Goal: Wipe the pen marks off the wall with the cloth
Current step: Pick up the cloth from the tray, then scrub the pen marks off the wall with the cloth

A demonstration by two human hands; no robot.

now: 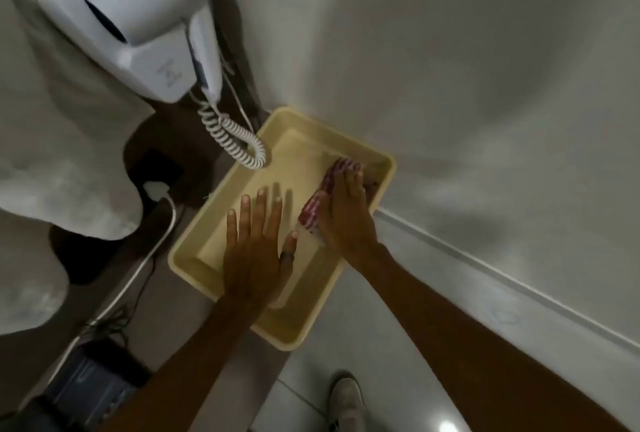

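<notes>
While both hands reach down, the wall (485, 68) rises beyond and to the right of them, with faint pen marks (505, 316) low on it, beside the right forearm. A hair dryer (138, 23) hangs up and left of the hands. Beneath them sits a yellow tray (242, 185). The left hand (256, 248) hovers flat, fingers spread wide, holding nothing. The right hand (346, 213) presses on the red striped cloth (325, 196) inside the tray.

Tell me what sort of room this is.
Probably a bathroom or hotel room corner: a white wall-mounted hair dryer with a coiled white cord hangs by a pale painted wall, above a glossy tiled floor.
</notes>
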